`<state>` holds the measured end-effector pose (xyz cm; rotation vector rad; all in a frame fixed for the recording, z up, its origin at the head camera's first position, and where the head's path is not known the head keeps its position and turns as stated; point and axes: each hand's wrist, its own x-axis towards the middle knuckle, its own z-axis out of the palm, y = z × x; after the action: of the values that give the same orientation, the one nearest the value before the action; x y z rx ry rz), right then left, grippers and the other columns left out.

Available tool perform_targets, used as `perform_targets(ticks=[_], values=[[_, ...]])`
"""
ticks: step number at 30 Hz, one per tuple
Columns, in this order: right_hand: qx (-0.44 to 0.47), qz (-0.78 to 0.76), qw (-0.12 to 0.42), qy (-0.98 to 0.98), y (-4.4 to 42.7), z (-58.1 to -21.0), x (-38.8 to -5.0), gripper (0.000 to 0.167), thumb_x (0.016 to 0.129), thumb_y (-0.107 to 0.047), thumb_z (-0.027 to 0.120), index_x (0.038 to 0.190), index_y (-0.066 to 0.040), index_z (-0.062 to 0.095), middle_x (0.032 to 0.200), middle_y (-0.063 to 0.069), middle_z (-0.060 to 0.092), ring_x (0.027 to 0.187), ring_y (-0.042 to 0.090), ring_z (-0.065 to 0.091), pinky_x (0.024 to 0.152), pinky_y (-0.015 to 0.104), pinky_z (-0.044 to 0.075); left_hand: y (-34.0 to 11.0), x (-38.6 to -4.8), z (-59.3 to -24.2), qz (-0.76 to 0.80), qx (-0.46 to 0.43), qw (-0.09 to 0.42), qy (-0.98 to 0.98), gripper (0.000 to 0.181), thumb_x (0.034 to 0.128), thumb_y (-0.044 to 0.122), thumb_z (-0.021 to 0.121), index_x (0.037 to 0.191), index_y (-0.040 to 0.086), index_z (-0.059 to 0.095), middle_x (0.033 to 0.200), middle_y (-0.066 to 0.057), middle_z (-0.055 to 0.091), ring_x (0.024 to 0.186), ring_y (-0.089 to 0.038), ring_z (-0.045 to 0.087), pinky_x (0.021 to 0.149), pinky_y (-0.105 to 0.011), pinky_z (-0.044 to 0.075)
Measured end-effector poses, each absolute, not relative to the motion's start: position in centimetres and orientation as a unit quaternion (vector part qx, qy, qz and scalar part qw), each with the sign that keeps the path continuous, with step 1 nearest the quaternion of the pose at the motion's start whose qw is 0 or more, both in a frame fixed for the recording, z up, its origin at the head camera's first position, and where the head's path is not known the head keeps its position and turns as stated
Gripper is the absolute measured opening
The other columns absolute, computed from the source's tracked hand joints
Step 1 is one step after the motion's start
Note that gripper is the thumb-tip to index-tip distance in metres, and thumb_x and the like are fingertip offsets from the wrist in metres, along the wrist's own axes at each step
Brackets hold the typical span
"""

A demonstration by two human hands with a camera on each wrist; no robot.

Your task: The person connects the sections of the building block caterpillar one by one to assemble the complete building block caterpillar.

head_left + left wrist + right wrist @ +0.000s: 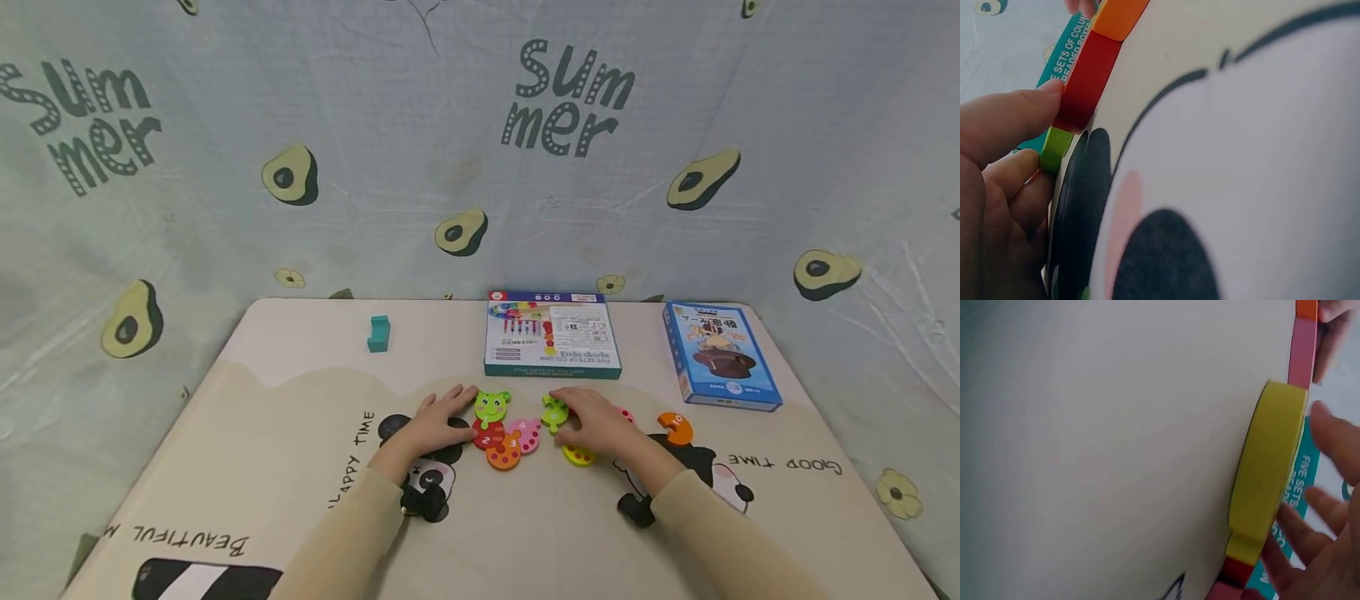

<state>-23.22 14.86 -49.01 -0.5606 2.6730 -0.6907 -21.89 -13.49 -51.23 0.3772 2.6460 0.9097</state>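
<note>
My left hand [435,429] touches the left side of a joined row of puzzle pieces. Its fingertips lie by a green smiling head piece [491,407] and the thumb against a red piece [1088,81] marked 2. An orange piece [503,452] marked 3 and a pink spotted piece [528,435] continue the row. To the right, my right hand [600,419] pinches a small green piece [554,413] between fingers and thumb. Below that hand is a yellow spotted piece [1269,469], partly covered in the head view; a pink piece [626,414] peeks out behind the hand.
An orange piece [675,428] marked 10 lies right of my right hand. Toward the back are a teal block [378,333], a flat puzzle box [581,337] and a blue box [722,354]. A printed cloth hangs behind the table [480,542].
</note>
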Motion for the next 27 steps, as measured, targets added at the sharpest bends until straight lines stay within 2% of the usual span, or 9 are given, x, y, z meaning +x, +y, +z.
perform_targets(ticks=[3,8,15,21,27], values=[[-0.184,-0.215,0.164,0.945,14.78,-49.24,-23.24,0.073,0.075,-0.033,0.071,0.138,-0.014,0.038,0.140,0.008,0.042,0.131,0.031,0.032,0.108,0.052,0.026,-13.39,-21.90,-51.29,0.315,0.137,0.159,0.925,0.070,0.0812,0.037,0.061,0.143,0.020,0.031,0.149,-0.005,0.028,0.140,-0.022,0.019,0.113,-0.051,0.002],[-0.177,-0.208,0.158,0.949,14.81,-49.36,-23.23,0.070,0.077,-0.031,0.070,0.138,-0.015,0.038,0.140,0.008,0.042,0.130,0.031,0.033,0.108,0.052,0.026,-13.24,-21.96,-51.03,0.317,0.137,0.159,0.925,0.070,0.0812,0.036,0.061,0.142,0.020,0.031,0.149,-0.005,0.029,0.140,-0.021,0.019,0.114,-0.049,0.001],[-0.183,-0.187,0.154,0.953,14.41,-49.21,-23.07,0.074,0.074,-0.039,0.071,0.137,-0.015,0.040,0.139,0.006,0.043,0.131,0.032,0.031,0.108,0.054,0.024,-13.23,-22.00,-50.95,0.316,0.133,0.158,0.926,0.070,0.0806,0.036,0.062,0.142,0.021,0.032,0.148,-0.004,0.029,0.140,-0.020,0.019,0.114,-0.049,0.002],[-0.190,-0.200,0.139,0.951,14.10,-49.14,-23.04,0.068,0.075,-0.031,0.071,0.135,-0.015,0.043,0.138,0.006,0.043,0.129,0.030,0.034,0.108,0.052,0.025,-13.32,-22.02,-51.30,0.309,0.132,0.155,0.929,0.071,0.0805,0.036,0.061,0.143,0.021,0.031,0.149,-0.002,0.029,0.140,-0.018,0.018,0.114,-0.047,0.001],[-0.203,-0.274,0.173,0.924,14.04,-48.92,-22.72,0.068,0.077,-0.019,0.069,0.138,-0.017,0.039,0.143,0.005,0.035,0.130,0.025,0.035,0.104,0.046,0.036,-13.38,-21.97,-51.50,0.308,0.129,0.156,0.930,0.071,0.0803,0.036,0.061,0.143,0.021,0.031,0.149,-0.002,0.029,0.140,-0.018,0.018,0.114,-0.047,0.001]])
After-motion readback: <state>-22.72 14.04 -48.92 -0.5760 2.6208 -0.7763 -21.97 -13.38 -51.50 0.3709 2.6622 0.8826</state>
